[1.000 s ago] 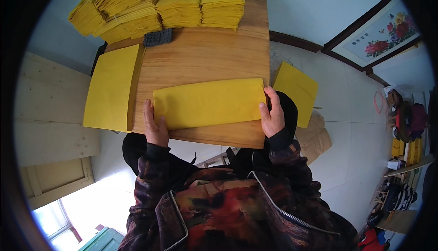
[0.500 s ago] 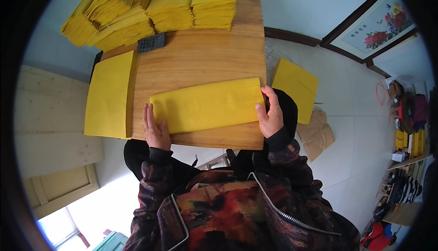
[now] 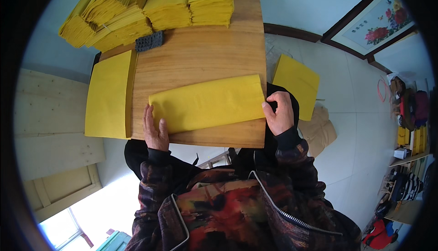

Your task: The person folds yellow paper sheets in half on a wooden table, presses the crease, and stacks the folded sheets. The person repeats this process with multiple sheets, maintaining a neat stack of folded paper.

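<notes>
A long, flat piece of yellow folded paper (image 3: 207, 102) lies slightly aslant along the near part of the wooden table. My left hand (image 3: 155, 130) is at its left end, fingers apart, fingertips and thumb against the paper. At the opposite end is my right hand (image 3: 279, 112). Its fingers are loosely bent and the thumb stands apart from them, close to the paper's right edge; whether they touch it I cannot make out. Neither hand grips the paper. At the table's left edge stands a thick yellow block-shaped stack (image 3: 108, 95).
Tall piles of folded yellow paper (image 3: 166, 0) fill the far left of the wooden table (image 3: 205, 50). A dark grey knobbly strip (image 3: 149, 41) lies before them. On the floor at right are a yellow square piece (image 3: 296, 84) and crumpled brown paper (image 3: 317, 130).
My right hand has shifted slightly to the right, off the paper's end, and its fingers have curled in. The left hand stays at the left end.
</notes>
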Motion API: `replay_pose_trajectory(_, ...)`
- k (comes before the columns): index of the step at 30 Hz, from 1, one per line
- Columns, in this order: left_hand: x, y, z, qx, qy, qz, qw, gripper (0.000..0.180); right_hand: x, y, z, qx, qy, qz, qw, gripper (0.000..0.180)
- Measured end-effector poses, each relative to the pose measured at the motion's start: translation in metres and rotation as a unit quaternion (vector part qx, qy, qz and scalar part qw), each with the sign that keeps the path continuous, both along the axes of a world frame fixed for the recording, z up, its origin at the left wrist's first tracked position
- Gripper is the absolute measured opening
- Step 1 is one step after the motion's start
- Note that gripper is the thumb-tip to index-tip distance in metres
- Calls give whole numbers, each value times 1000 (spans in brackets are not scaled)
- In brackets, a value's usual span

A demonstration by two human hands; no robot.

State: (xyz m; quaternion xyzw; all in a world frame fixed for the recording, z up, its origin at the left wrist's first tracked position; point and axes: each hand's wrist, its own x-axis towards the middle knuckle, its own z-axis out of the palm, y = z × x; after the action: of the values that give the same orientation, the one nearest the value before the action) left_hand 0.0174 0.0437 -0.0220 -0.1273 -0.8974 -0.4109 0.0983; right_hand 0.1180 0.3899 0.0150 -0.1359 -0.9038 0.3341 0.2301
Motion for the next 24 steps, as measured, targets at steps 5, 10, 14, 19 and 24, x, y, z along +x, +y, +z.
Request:
replay_pose_trajectory(5,22,-6,17,-130,118,-45,983,92,-7,-22,25,56,46,46,996,21)
replay_pose_trajectory(10,51,5,18,-265,169,-166,935,63,-18,-88,36,42,21,269,962,32)
replay_pose_trajectory(14,54,13,12,-302,109,-178,930,70,-32,-114,27,114,-24,346,931,50)
replay_pose_trajectory(19,50,16,12,-301,70,-185,933,75,-42,-115,14,135,-49,335,931,58)
replay_pose_trajectory(24,47,16,16,-298,50,-195,933,76,-43,-115,12,122,-55,333,933,61)
